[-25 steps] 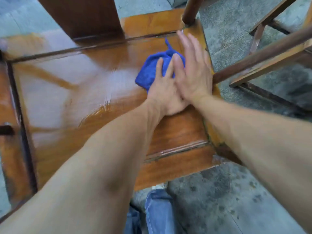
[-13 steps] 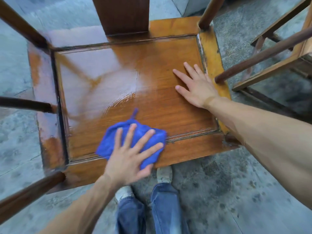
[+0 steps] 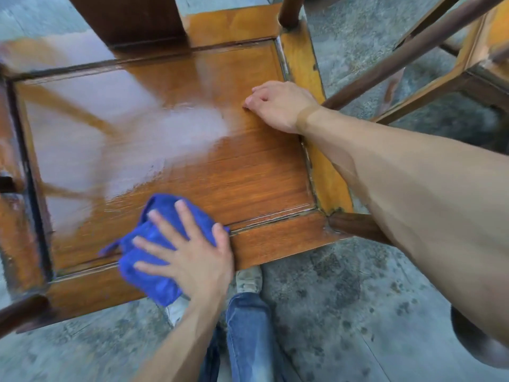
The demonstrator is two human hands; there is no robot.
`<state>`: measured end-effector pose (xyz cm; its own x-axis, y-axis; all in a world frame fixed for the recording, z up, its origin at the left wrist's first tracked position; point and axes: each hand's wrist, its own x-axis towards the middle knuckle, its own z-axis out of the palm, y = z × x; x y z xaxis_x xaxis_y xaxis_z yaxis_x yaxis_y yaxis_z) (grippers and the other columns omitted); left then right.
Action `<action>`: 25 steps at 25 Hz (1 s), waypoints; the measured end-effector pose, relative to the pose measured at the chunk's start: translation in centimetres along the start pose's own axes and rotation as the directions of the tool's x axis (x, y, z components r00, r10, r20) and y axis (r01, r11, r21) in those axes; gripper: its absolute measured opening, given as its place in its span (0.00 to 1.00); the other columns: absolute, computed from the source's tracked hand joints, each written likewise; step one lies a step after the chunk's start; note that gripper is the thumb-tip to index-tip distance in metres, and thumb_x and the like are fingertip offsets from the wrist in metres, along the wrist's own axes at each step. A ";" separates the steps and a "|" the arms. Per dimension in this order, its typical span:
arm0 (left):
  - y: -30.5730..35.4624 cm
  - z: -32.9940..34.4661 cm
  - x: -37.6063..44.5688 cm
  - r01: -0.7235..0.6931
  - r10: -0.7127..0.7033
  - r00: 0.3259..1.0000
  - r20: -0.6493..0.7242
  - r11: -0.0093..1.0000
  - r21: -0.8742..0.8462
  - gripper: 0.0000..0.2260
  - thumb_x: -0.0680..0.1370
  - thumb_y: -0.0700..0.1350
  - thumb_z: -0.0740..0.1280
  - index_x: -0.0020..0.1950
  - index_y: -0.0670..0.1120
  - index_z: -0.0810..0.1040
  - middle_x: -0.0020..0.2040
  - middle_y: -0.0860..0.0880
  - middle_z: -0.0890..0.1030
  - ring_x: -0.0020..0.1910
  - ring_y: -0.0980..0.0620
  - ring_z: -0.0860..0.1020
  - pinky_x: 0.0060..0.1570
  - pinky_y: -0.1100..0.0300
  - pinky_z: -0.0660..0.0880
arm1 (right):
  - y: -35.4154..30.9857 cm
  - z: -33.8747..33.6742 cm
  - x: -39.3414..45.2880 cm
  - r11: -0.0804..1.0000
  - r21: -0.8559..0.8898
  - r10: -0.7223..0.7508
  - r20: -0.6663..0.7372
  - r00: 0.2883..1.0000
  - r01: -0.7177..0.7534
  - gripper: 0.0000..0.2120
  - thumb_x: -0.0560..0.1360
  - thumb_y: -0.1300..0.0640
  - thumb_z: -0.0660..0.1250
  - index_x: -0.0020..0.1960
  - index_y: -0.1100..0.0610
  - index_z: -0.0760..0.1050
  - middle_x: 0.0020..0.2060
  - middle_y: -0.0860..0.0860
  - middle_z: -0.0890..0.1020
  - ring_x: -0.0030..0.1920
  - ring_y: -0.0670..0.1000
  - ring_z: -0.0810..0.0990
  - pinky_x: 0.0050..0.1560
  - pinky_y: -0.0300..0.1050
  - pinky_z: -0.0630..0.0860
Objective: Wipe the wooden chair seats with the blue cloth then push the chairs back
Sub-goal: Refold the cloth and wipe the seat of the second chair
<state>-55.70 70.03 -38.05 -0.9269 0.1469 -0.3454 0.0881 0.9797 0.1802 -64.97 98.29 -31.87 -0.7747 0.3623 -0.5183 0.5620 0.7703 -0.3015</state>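
Blue cloth [image 3: 162, 244], front seat [image 3: 234, 175] edge, under spread left hand [image 3: 190, 260]; right hand [image 3: 278, 106] (flat half a second ago) now curled, bracing: wiping continues, chair [image 3: 303, 62] not yet pushed back.

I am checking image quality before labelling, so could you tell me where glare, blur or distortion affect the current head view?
Head view: a broad whitish glare covers the left and centre of the chair seat; motion blur smears the frame's left edge; wide-angle stretch enlarges the right forearm; the left hand on the blue cloth and the right hand are fairly sharp.
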 end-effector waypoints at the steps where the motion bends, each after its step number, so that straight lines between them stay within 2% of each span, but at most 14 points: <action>1: 2.7 0.5 -0.2 -0.109 0.109 0.994 0.007 0.993 0.038 0.36 0.76 0.63 0.53 0.81 0.53 0.49 0.82 0.39 0.48 0.76 0.23 0.47 0.66 0.19 0.46 | -0.1 0.0 0.3 0.999 0.026 0.029 0.003 1.000 -0.029 0.20 0.80 0.43 0.52 0.64 0.45 0.78 0.71 0.47 0.73 0.71 0.57 0.70 0.65 0.52 0.67; 3: 8.1 1.3 -0.5 -0.356 0.354 0.935 0.040 0.930 0.096 0.36 0.76 0.64 0.53 0.81 0.53 0.51 0.82 0.40 0.48 0.76 0.24 0.45 0.68 0.21 0.41 | -0.3 -0.3 0.3 0.995 0.079 0.065 0.025 0.998 -0.067 0.21 0.80 0.44 0.51 0.65 0.46 0.77 0.71 0.49 0.72 0.71 0.58 0.68 0.66 0.54 0.67; 5: 12.2 1.9 -0.5 -0.630 0.618 0.776 0.124 0.768 0.113 0.33 0.76 0.62 0.52 0.80 0.52 0.55 0.82 0.41 0.53 0.77 0.26 0.46 0.69 0.22 0.40 | -0.6 -0.7 -0.1 0.997 0.069 0.039 0.062 0.997 -0.044 0.21 0.82 0.47 0.50 0.68 0.48 0.74 0.72 0.53 0.70 0.72 0.60 0.66 0.69 0.54 0.64; 6: 13.5 2.1 -0.2 -0.762 0.745 0.646 0.164 0.640 0.096 0.31 0.77 0.60 0.52 0.79 0.51 0.59 0.80 0.41 0.58 0.78 0.27 0.49 0.70 0.23 0.43 | -0.7 -0.7 -0.4 0.997 0.070 0.013 0.080 0.997 -0.019 0.21 0.83 0.50 0.49 0.70 0.50 0.73 0.73 0.55 0.69 0.73 0.61 0.65 0.70 0.52 0.61; 8: 12.9 2.2 0.3 -0.954 0.935 0.299 0.190 0.299 0.026 0.27 0.78 0.57 0.58 0.75 0.49 0.65 0.74 0.41 0.70 0.76 0.29 0.60 0.71 0.26 0.53 | -1.0 0.1 -1.5 0.993 0.116 -0.039 0.107 0.993 0.027 0.21 0.85 0.52 0.47 0.73 0.52 0.69 0.77 0.54 0.64 0.77 0.58 0.59 0.74 0.49 0.54; 9: 11.5 2.1 0.6 -0.991 0.970 0.132 0.205 0.129 0.027 0.25 0.78 0.56 0.61 0.73 0.50 0.65 0.72 0.42 0.73 0.74 0.30 0.64 0.71 0.28 0.57 | -0.8 0.9 -2.2 0.989 0.142 -0.041 0.094 0.995 0.027 0.21 0.85 0.50 0.47 0.75 0.49 0.65 0.79 0.51 0.59 0.79 0.55 0.53 0.78 0.51 0.48; 10: 9.5 1.6 1.2 -0.999 0.971 0.024 0.239 0.013 0.048 0.25 0.78 0.56 0.62 0.73 0.51 0.63 0.73 0.44 0.72 0.74 0.32 0.64 0.72 0.30 0.57 | -0.8 1.9 -3.0 0.987 0.158 -0.017 0.073 0.997 0.005 0.21 0.85 0.48 0.48 0.76 0.45 0.63 0.81 0.47 0.54 0.80 0.53 0.48 0.79 0.56 0.45; 12: 5.0 0.2 2.8 -0.992 0.938 -0.042 0.343 -0.079 0.095 0.28 0.79 0.59 0.59 0.78 0.58 0.58 0.79 0.49 0.63 0.79 0.36 0.57 0.76 0.35 0.50 | -1.3 4.4 -5.1 0.988 0.153 0.024 0.042 0.999 -0.031 0.21 0.83 0.46 0.52 0.76 0.42 0.62 0.81 0.44 0.50 0.81 0.52 0.43 0.78 0.64 0.43; 14: 0.0 -1.4 4.5 -0.990 0.919 -0.020 0.393 -0.072 0.119 0.29 0.79 0.61 0.57 0.80 0.60 0.56 0.82 0.52 0.56 0.81 0.39 0.52 0.77 0.38 0.46 | -2.5 7.2 -7.6 0.996 0.083 -0.014 -0.001 1.000 0.014 0.22 0.83 0.50 0.54 0.76 0.44 0.61 0.81 0.45 0.49 0.81 0.50 0.43 0.77 0.66 0.42; 16: -4.9 -3.4 5.2 -0.991 0.903 0.092 0.420 0.042 0.128 0.30 0.79 0.61 0.57 0.80 0.61 0.55 0.82 0.53 0.55 0.81 0.39 0.51 0.76 0.39 0.47 | -4.0 9.8 -10.1 0.997 0.061 -0.044 -0.066 0.997 0.049 0.24 0.82 0.53 0.56 0.77 0.46 0.61 0.81 0.46 0.51 0.81 0.49 0.45 0.78 0.64 0.42; 19: -10.0 -6.0 3.3 -0.907 0.815 0.420 0.399 0.395 0.147 0.29 0.80 0.63 0.54 0.80 0.62 0.51 0.82 0.54 0.53 0.81 0.39 0.50 0.75 0.38 0.49 | -7.0 13.0 -13.2 0.990 0.125 -0.040 -0.148 0.988 0.058 0.23 0.79 0.54 0.58 0.74 0.51 0.68 0.79 0.50 0.61 0.80 0.53 0.54 0.78 0.61 0.49; 21: -10.7 -6.7 1.1 -0.783 0.696 0.590 0.408 0.618 0.078 0.28 0.80 0.65 0.50 0.80 0.64 0.51 0.81 0.57 0.49 0.81 0.41 0.49 0.76 0.39 0.50 | -9.5 14.6 -15.2 0.991 0.121 -0.035 -0.189 0.981 0.059 0.23 0.77 0.49 0.56 0.69 0.52 0.74 0.75 0.51 0.69 0.75 0.55 0.65 0.74 0.58 0.61; 23: -11.4 -8.0 0.7 -0.687 0.626 0.671 0.398 0.727 0.015 0.26 0.80 0.63 0.48 0.79 0.64 0.53 0.82 0.58 0.52 0.80 0.45 0.54 0.75 0.44 0.58 | -11.8 15.8 -16.8 0.990 0.128 -0.032 -0.177 0.984 0.055 0.23 0.76 0.46 0.55 0.65 0.52 0.77 0.70 0.49 0.73 0.69 0.56 0.71 0.66 0.55 0.68; 25: -12.9 -9.5 2.0 -0.652 0.599 0.712 0.366 0.758 0.027 0.27 0.79 0.58 0.50 0.80 0.62 0.54 0.81 0.58 0.56 0.75 0.47 0.64 0.67 0.47 0.66 | -13.0 16.2 -17.5 0.976 0.219 0.016 -0.074 0.997 0.000 0.19 0.78 0.46 0.61 0.66 0.51 0.76 0.67 0.48 0.73 0.65 0.55 0.71 0.63 0.53 0.71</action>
<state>-62.18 56.36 -32.35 -0.4737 0.7417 -0.4748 0.6807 0.6505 0.3370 -54.02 73.43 -31.82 -0.7849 0.4128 -0.4621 0.6114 0.6370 -0.4695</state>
